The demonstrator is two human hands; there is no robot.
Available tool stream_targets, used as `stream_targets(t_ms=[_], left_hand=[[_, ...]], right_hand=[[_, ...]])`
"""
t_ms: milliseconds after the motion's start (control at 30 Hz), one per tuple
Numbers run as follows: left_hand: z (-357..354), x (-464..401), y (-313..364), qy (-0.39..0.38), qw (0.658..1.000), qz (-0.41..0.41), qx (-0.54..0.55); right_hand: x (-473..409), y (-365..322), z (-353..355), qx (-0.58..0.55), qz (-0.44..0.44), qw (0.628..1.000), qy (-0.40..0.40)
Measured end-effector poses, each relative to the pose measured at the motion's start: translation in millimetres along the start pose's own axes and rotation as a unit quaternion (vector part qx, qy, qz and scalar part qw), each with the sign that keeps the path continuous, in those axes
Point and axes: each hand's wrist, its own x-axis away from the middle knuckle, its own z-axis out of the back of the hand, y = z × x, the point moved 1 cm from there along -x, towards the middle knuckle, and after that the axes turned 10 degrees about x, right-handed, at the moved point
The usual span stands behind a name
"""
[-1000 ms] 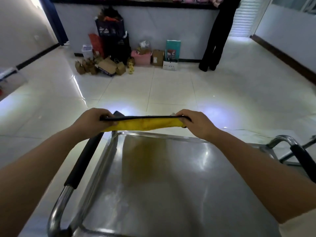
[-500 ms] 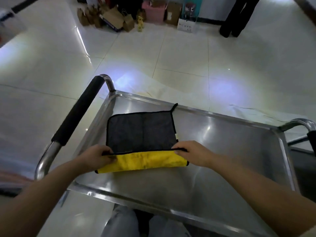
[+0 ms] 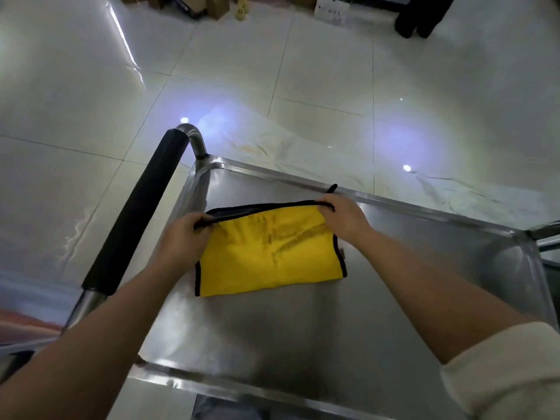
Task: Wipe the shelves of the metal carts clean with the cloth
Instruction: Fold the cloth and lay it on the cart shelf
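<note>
the yellow cloth (image 3: 269, 253) is pinched at its far corners by the left hand (image 3: 181, 237) and right hand (image 3: 344, 218), on the cart shelf (image 3: 303, 334).

cart (image 3: 424, 218) cut off at right edge; boxes (image 3: 212, 4) and dark legs (image 3: 421, 16) cropped at top.

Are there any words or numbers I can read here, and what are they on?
None can be read.
White box at the top, on the floor: dark printing, too small and blurred.
Small tag on the yellow cloth: too small to read.
</note>
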Motion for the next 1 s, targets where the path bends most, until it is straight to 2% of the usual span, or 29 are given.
stream_targets(t_ms=[67, 133, 233, 333, 433, 500, 600, 733, 900, 1000], left_hand=[[-6, -16, -2, -0.008, 1.000, 0.006, 0.009], [-13, -28, -3, -0.049, 0.998, 0.041, 0.001], [-19, -33, -3, -0.084, 0.992, 0.069, -0.065], [-18, -25, -3, -0.059, 0.993, 0.045, -0.094], [-16, -11, -10, -0.051, 0.994, 0.097, -0.030], [-16, 3, -16, -0.039, 0.991, 0.118, -0.044], [-19, 25, -28, -0.023, 0.987, 0.130, -0.090], [-24, 44, -38, -0.061, 0.985, 0.130, -0.100], [-30, 49, -35, -0.101, 0.980, 0.163, -0.051], [-34, 50, -20, -0.099, 0.969, 0.212, 0.075]], right_hand=[[-18, 1, -7, 0.008, -0.023, 1.000, 0.004], [-30, 4, -17, 0.020, -0.051, 0.998, -0.014], [-32, 12, -29, 0.045, -0.068, 0.996, -0.035], [-14, 17, -39, 0.115, -0.030, 0.992, -0.028], [14, 25, -59, 0.246, 0.027, 0.965, -0.083], [36, 36, -72, 0.285, 0.043, 0.952, -0.107], [63, 46, -82, 0.268, 0.031, 0.958, -0.097], [84, 46, -92, 0.250, 0.002, 0.965, -0.077], [117, 52, -101, 0.245, -0.007, 0.967, -0.070], [130, 54, -99, 0.252, -0.006, 0.965, -0.077]])
